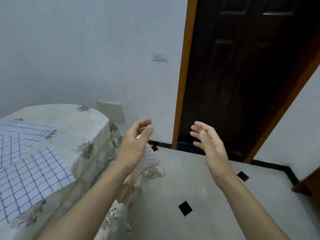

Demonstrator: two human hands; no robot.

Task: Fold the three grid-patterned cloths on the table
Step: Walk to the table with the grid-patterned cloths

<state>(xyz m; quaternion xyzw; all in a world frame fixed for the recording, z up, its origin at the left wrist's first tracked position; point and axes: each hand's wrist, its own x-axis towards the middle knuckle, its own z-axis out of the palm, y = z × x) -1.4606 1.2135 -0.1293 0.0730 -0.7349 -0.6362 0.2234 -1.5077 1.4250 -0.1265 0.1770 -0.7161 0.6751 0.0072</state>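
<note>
Left hand (136, 139), right hand (209, 144) raised, cloths (32, 179) spread

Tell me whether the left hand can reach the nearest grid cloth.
Probably yes: the left hand is empty, and the cloth lies uncovered on the table to its left, nothing between.
</note>
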